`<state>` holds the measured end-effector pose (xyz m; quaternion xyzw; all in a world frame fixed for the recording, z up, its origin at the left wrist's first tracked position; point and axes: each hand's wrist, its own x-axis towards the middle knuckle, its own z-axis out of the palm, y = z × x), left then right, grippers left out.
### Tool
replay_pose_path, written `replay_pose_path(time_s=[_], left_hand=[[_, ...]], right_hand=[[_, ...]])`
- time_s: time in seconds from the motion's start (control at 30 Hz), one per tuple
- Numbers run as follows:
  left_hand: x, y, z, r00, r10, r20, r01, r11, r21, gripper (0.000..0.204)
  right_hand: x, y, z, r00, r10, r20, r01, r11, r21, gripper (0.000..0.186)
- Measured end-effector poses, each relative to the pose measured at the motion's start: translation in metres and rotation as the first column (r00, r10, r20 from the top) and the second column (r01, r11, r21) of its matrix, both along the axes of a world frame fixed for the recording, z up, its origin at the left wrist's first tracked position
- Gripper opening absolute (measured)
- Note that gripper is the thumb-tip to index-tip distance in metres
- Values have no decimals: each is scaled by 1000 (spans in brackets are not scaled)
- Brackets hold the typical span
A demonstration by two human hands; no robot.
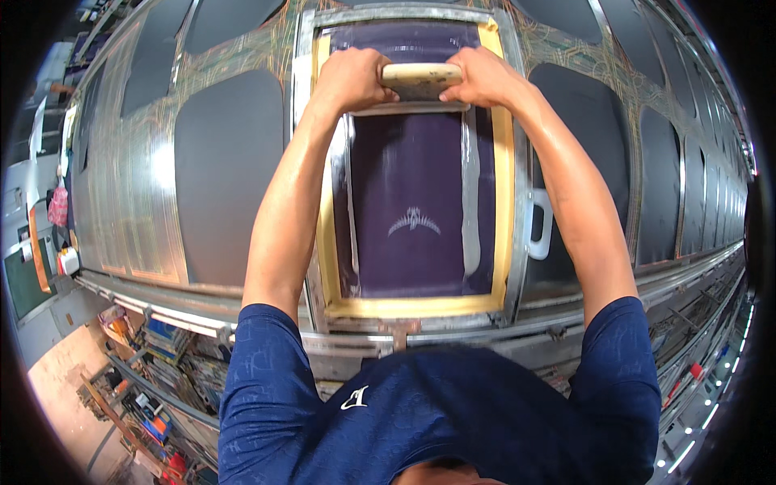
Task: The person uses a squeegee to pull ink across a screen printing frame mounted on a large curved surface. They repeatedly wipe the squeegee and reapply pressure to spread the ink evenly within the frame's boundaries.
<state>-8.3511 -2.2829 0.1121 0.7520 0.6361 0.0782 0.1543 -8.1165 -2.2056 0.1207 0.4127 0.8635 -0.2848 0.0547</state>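
Note:
Both my arms reach forward over a framed printing screen [428, 178], dark purple mesh inside a metal frame edged with yellow tape. My left hand [354, 78] is closed round the left end of a squeegee [422, 78], and my right hand [483, 77] grips its right end. The squeegee lies across the far part of the mesh, its pale worn handle uppermost. Grey ink streaks [470, 210] run along both sides of the mesh towards me. A small pale winged design [414, 221] shows in the near half. The squeegee's lower edge meets the mesh.
Dark cut fabric panels [230, 174] lie on the long printing table to both sides. A white plastic handle [539, 224] stands by the frame's right side. A metal rail [153, 311] follows the table's near edge. Cluttered shelves [174, 347] are at lower left.

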Motion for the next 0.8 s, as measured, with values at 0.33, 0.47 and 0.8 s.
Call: replay_pose_path(time_s=[0.33,0.47,0.8], left_hand=[[82,-286,-2,988,-8,156,-21,983,185,13],[72,-264,5,993,-48,112,34,992,121,15],[-22,50,9,992,17,-124,-12,999,38,33]], right_hand=[[86,-272,-2,971,177,-159,-140,966,219,17],[80,-255,5,978,181,-106,-156,966,208,22],[-13,63,-8,985,138,-100,-114,969,218,35]])
